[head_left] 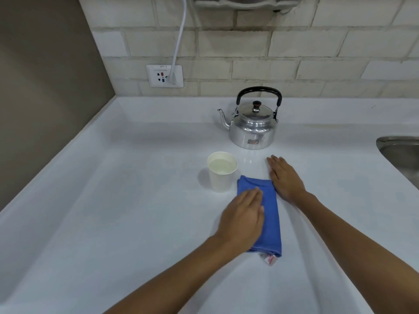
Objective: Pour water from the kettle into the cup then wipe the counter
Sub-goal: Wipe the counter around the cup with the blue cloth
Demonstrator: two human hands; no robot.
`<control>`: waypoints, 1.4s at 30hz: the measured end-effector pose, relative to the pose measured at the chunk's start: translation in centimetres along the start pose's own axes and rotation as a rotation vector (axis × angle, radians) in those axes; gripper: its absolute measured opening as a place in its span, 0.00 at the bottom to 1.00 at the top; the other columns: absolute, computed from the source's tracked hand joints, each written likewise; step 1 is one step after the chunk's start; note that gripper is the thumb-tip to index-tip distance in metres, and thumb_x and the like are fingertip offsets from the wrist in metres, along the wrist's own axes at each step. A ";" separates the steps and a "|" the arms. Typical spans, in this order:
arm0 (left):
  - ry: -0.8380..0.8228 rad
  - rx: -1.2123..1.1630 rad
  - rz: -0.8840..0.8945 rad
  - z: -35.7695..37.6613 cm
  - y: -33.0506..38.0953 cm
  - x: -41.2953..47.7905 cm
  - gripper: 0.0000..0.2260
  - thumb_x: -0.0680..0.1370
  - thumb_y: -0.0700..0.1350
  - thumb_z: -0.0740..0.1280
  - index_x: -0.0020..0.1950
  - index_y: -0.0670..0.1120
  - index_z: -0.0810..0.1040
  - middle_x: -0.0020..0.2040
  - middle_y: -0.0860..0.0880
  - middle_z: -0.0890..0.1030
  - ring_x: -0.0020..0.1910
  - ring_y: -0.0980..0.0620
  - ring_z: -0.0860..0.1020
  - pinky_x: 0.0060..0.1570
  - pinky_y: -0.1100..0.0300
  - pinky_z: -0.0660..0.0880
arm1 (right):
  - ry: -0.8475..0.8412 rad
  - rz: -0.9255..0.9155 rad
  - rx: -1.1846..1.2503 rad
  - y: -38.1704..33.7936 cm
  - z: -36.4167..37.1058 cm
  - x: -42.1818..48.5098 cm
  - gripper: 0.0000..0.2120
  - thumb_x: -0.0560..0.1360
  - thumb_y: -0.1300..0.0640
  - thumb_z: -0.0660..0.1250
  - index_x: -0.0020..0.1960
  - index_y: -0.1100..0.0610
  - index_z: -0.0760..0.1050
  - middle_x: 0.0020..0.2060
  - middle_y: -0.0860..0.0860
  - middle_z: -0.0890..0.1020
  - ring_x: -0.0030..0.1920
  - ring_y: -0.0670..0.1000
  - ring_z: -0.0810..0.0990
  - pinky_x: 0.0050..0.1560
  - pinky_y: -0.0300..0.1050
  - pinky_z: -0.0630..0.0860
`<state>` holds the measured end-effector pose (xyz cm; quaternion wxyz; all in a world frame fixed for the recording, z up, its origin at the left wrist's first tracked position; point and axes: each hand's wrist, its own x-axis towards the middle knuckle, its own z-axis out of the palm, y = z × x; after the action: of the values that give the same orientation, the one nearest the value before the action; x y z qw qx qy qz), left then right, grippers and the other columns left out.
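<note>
Both hands lie flat on the white counter [113,200], kettle [252,125] behind, left hand [243,219] pressing the folded blue cloth [271,214], right hand [284,177] empty beside it; a leftward swipe could topple the filled cup [221,174].

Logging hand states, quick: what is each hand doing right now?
Left hand: open, flat on the blue cloth, gripping nothing.
Right hand: open, flat on the counter beside the cloth, empty.

Your white desk [136,200] carries a metal kettle [252,125], a water-filled paper cup [221,174] and a folded blue cloth [269,214] beside it.
</note>
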<state>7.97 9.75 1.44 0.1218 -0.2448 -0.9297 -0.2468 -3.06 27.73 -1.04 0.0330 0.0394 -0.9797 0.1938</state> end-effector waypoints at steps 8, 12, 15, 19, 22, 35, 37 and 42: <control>-0.327 0.181 -0.099 4.6 0.3 3.1 0.25 0.83 0.50 0.44 0.75 0.40 0.41 0.77 0.43 0.44 0.76 0.48 0.42 0.74 0.55 0.39 | -0.017 -0.013 -0.097 1.0 1.0 0.2 0.22 0.81 0.56 0.45 0.74 0.56 0.51 0.75 0.53 0.55 0.75 0.52 0.50 0.74 0.48 0.48; -0.320 0.188 -0.035 4.1 -0.7 1.8 0.25 0.83 0.51 0.44 0.75 0.41 0.40 0.78 0.44 0.43 0.76 0.49 0.41 0.74 0.57 0.37 | -0.006 -0.004 -0.093 1.0 1.2 0.1 0.22 0.81 0.55 0.45 0.74 0.55 0.51 0.76 0.52 0.55 0.75 0.52 0.50 0.74 0.48 0.48; -0.297 0.155 0.019 2.7 -2.0 -0.3 0.24 0.83 0.51 0.44 0.75 0.43 0.41 0.77 0.47 0.42 0.76 0.52 0.40 0.71 0.59 0.33 | 0.000 0.012 -0.086 1.0 1.3 0.2 0.22 0.81 0.53 0.44 0.74 0.54 0.51 0.76 0.51 0.55 0.75 0.51 0.49 0.74 0.48 0.47; -0.304 0.121 0.021 -0.1 -4.7 -4.2 0.24 0.81 0.54 0.42 0.74 0.48 0.40 0.76 0.53 0.40 0.73 0.57 0.35 0.69 0.59 0.28 | -0.003 0.025 -0.085 0.9 1.4 0.2 0.23 0.81 0.50 0.44 0.74 0.54 0.50 0.76 0.50 0.53 0.75 0.50 0.48 0.75 0.48 0.46; -0.239 0.262 0.033 -2.8 -7.7 -7.1 0.25 0.80 0.55 0.45 0.75 0.46 0.52 0.75 0.51 0.52 0.75 0.54 0.51 0.72 0.59 0.35 | -0.012 0.032 -0.094 0.9 1.6 0.3 0.24 0.80 0.49 0.44 0.74 0.54 0.50 0.76 0.49 0.53 0.75 0.49 0.47 0.74 0.47 0.45; -0.131 0.201 -0.278 -1.6 -12.0 -2.9 0.23 0.82 0.52 0.43 0.72 0.48 0.36 0.75 0.53 0.39 0.73 0.59 0.37 0.67 0.66 0.31 | 0.012 0.037 -0.123 0.7 1.9 0.4 0.24 0.80 0.49 0.44 0.74 0.54 0.50 0.76 0.50 0.53 0.75 0.49 0.48 0.75 0.48 0.45; -0.142 0.172 -0.210 -2.0 -13.2 -3.4 0.23 0.82 0.53 0.44 0.72 0.50 0.36 0.73 0.56 0.39 0.72 0.61 0.37 0.65 0.69 0.29 | 0.013 0.036 -0.124 0.7 1.9 0.4 0.24 0.80 0.49 0.45 0.74 0.53 0.50 0.76 0.50 0.53 0.75 0.49 0.48 0.74 0.47 0.45; -0.146 0.209 -0.338 -3.5 -17.6 1.7 0.24 0.82 0.50 0.47 0.76 0.44 0.46 0.78 0.49 0.48 0.76 0.55 0.45 0.71 0.63 0.39 | 0.021 0.036 -0.132 0.7 1.9 0.3 0.24 0.80 0.50 0.45 0.74 0.53 0.49 0.76 0.50 0.53 0.75 0.50 0.48 0.75 0.48 0.45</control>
<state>-2.19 -4.68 -2.04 0.0356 -0.0885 -0.9845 -0.1475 -3.49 27.65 -3.08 0.0424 0.0175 -0.9905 0.1296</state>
